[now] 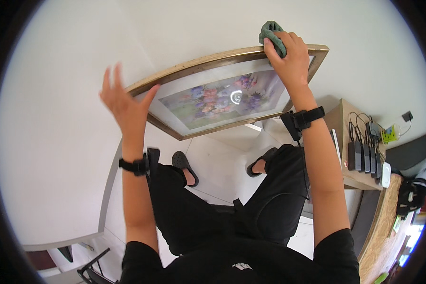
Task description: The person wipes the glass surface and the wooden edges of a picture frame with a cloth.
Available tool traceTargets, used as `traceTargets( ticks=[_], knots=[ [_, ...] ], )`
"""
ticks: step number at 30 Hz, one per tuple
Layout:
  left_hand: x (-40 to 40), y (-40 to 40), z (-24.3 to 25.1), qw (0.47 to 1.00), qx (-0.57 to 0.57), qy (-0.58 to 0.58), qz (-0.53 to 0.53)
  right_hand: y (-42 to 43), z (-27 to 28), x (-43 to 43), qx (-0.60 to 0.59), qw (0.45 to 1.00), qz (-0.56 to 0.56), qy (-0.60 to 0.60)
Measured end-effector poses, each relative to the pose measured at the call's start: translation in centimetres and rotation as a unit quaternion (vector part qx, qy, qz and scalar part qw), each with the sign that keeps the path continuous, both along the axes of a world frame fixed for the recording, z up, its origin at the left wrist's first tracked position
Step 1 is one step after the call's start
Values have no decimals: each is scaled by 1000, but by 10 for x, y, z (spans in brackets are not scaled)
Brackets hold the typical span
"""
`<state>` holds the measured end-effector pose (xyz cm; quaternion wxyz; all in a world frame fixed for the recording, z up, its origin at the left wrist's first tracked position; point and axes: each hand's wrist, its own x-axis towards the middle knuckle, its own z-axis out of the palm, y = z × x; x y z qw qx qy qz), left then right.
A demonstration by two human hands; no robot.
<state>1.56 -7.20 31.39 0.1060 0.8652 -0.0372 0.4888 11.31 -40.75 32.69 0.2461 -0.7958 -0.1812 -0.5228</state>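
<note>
A framed flower picture (pixel 216 97) under glass hangs or leans against the pale wall before me, its gilded frame (pixel 202 60) tilted in view. At the frame's top edge, toward the right corner, my right hand (pixel 289 58) grips a bunched green cloth (pixel 271 33). The cloth lies over the upper edge there. My left hand (pixel 126 99) is at the frame's left corner with fingers spread and blurred, holding nothing. Whether its thumb touches the frame, I cannot tell.
A wooden cabinet (pixel 335 124) stands to the right, with several black power adapters (pixel 364 156), cables and a white device (pixel 386 174) on top. A plug (pixel 407 116) sits in the wall beyond. At lower left is a black folding chair (pixel 94 269).
</note>
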Motion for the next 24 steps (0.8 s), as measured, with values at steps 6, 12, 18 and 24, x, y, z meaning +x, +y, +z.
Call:
traceTargets(
  ticks=[6,12,18,24],
  knots=[
    [-8,56,-103,868,-445,167,-148,-11,5,-7,43,996,26,68],
    [-11,63,-124,825,-481,239,-174,-20,12,-14,41,994,44,86],
    [1,46,-126,785,-540,109,-285,-22,12,-21,55,986,36,151],
    [4,64,-165,721,-568,208,-337,-15,18,-3,135,956,49,256]
  ],
)
